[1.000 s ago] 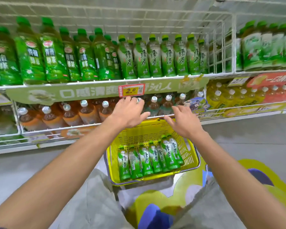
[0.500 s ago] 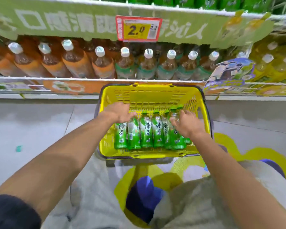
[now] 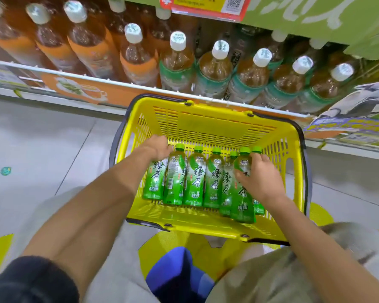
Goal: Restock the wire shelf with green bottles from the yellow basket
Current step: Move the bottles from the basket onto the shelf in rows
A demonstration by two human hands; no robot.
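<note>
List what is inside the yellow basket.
In the yellow basket, green bottles lie side by side. The left hand covers the leftmost one's cap; the right hand hides most of the rightmost bottle.

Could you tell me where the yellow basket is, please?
Head view, centre: the yellow basket sits before the white-capped bottles, with the left hand and right hand on its green bottles.

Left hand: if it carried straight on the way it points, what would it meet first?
The leftmost green bottle: the left hand is at its neck, covering the cap. Past that, likely the next bottle's cap, though depth is unclear.
</note>
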